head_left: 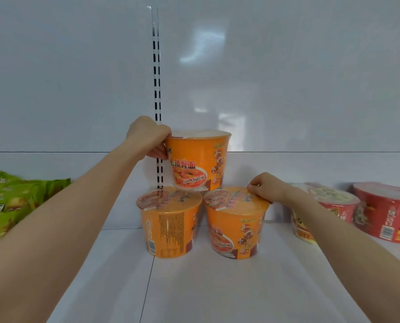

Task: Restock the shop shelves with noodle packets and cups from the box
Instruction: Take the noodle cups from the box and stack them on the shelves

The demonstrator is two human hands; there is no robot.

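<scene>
- Back panel (287,78): white, glossy, fills everything behind and above the top cup (197,159).
- Shelf (217,287): white board below the top cup, running toward the camera. A seam line sits below and left of it.
- Green packets (15,199): a pile on the shelf, well left of the top cup and lower, at the frame edge. Blurred, so the print is unreadable.
- Red cups (385,215): two on the shelf, well right of the top cup and lower. The nearer one is partly behind the right forearm.
- Top cup: orange noodle cup, upright, with a white lid. It sits on the lids of the two orange cups below and bridges the gap between them.
- Left cup (171,224): orange, upright on the shelf, below-left of the top cup, barcode side facing the camera.
- Right cup (235,227): orange, upright on the shelf, below-right of the top cup, just beside the left cup.
- Left hand (147,136): clamped on the top cup's left rim, fingers over the lid edge and thumb on the wall under it.
- Right hand (267,186): below-right of the top cup, fingers curled on the far edge of the right cup's lid. Can't tell if it pinches the rim or just rests there.
- Upright (156,78): slotted strip on the back panel, just behind the top cup's left side, running up from it.
</scene>
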